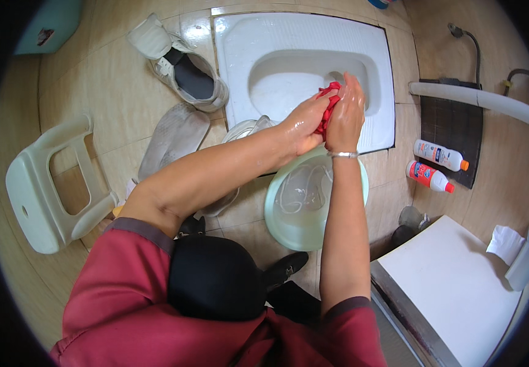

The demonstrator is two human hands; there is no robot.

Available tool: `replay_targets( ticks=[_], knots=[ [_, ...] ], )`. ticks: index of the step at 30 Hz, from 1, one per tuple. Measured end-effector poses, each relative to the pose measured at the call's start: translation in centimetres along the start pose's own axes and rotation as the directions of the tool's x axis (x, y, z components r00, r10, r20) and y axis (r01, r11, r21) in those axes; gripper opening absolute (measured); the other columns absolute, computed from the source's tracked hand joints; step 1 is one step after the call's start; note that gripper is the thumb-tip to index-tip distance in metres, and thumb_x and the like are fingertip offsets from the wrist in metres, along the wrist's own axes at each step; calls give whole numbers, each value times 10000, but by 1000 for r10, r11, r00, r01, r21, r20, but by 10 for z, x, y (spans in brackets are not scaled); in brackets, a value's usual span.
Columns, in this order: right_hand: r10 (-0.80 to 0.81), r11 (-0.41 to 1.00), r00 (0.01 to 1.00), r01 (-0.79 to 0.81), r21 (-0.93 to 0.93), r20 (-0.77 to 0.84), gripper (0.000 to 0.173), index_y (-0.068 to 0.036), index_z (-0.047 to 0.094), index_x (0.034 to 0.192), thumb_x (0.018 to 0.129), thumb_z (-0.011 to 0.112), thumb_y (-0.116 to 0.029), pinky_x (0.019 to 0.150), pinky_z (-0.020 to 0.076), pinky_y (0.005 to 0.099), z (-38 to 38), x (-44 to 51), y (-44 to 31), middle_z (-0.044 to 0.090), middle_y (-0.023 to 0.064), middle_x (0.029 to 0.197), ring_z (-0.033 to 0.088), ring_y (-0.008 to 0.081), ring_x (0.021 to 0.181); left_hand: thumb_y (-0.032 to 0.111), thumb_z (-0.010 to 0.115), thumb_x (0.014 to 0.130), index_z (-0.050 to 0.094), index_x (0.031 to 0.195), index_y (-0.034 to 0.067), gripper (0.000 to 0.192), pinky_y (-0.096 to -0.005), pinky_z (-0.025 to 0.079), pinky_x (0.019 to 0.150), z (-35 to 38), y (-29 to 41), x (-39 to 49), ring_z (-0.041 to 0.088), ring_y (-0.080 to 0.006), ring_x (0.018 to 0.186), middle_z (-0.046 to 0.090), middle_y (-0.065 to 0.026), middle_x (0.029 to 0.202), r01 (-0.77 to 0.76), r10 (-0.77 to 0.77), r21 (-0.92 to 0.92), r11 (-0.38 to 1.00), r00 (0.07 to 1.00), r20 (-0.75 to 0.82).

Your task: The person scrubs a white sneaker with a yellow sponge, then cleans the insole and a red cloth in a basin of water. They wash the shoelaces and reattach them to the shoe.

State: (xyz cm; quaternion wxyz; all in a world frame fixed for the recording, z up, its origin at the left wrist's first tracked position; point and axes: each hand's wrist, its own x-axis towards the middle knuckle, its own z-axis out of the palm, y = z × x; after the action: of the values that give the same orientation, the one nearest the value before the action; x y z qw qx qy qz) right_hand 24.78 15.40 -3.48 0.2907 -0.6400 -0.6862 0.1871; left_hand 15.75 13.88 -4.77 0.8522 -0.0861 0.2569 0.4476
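A wet red cloth (327, 114) is pressed between my two palms above the near right edge of a white squat toilet (234, 46). My left hand (308, 119) closes on it from the left. My right hand (347, 112), with a silver-coloured bracelet (342, 155) at its wrist, lies flat along its right side, fingers pointing away from me. Both hands look wet. Just below them a pale green plastic basin (276, 225) stands on the tiled floor, with water and a looped white cord or strap (285, 204) in it.
A white shoe (188, 75), a grey insole (172, 133) and another partly hidden shoe (246, 128) lie left of the toilet. A pale plastic stool (35, 197) lies far left. At right are two cleaner bottles (438, 155) (427, 175), a white pipe (471, 95) and a white-topped cabinet (452, 284).
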Motion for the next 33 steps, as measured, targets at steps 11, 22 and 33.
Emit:
replay_targets(
  ticks=[11, 22, 33],
  knots=[
    [707, -414, 516, -253, 875, 483, 304, 60, 554, 1055, 951, 475, -214, 949, 453, 401, -3, -176, 81, 580, 173, 1108, 557, 275, 1046, 232, 603, 911, 541, 1093, 44, 269, -400, 473, 960, -8, 24, 13, 594, -217, 1043, 609, -83, 1118, -82, 86, -61, 995, 994, 71],
    [876, -348, 234, -297, 889, 421, 183, 26, 564, 966, 890, 502, -128, 810, 463, 338, 15, -235, 116, 585, 121, 907, 548, 252, 864, 258, 603, 901, 543, 1110, 34, 312, -430, 451, 985, -22, 13, 14, 589, -251, 1052, 602, -103, 1133, -33, 34, -52, 998, 999, 14],
    [338, -283, 781, -448, 848, 526, 280, 63, 542, 1132, 950, 439, -122, 916, 456, 418, -73, -63, -15, 527, 222, 1243, 485, 329, 1195, 210, 620, 851, 543, 1089, 41, 302, -416, 466, 967, -20, 10, 15, 592, -253, 1043, 609, -126, 1112, -19, 19, -6, 1000, 1000, 24]
  ],
)
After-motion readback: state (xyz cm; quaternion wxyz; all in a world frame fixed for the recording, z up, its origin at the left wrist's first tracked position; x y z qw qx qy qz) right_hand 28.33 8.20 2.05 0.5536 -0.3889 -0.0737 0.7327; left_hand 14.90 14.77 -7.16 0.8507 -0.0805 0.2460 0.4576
